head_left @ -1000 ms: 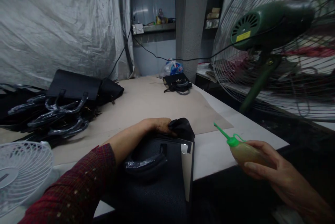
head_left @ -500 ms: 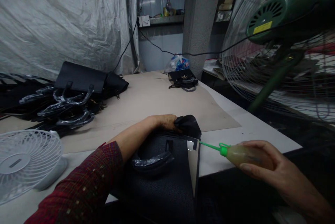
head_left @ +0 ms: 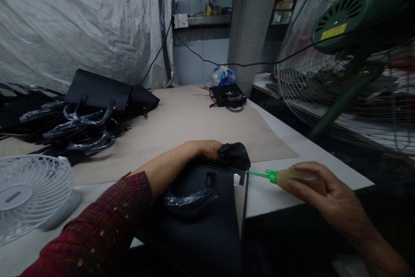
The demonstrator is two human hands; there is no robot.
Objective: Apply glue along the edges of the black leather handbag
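Observation:
A black handbag (head_left: 194, 225) with a plastic-wrapped handle (head_left: 191, 198) lies in front of me at the table's near edge. At the far end of the bag my left hand (head_left: 210, 151) grips a folded black flap (head_left: 235, 154); its fingertips are hidden behind the material. My right hand (head_left: 317, 184) is wrapped round a squeeze bottle (head_left: 296, 182) of yellowish-brown liquid with a green cap. The bottle's thin green nozzle points left, its tip at the bag's right edge, close to a pale strip (head_left: 239, 208) and a small shiny patch.
Several black bags (head_left: 97, 91) with wrapped handles are piled at the left. Another black bag (head_left: 227, 96) lies at the back of the table (head_left: 181, 117). A small white fan (head_left: 32, 195) stands near left, and a large green caged fan (head_left: 343, 22) at right.
My right hand has shifted slightly left and up with the bottle, and the nozzle now lies more level. My left hand stays on the flap. The camera view has shifted a little.

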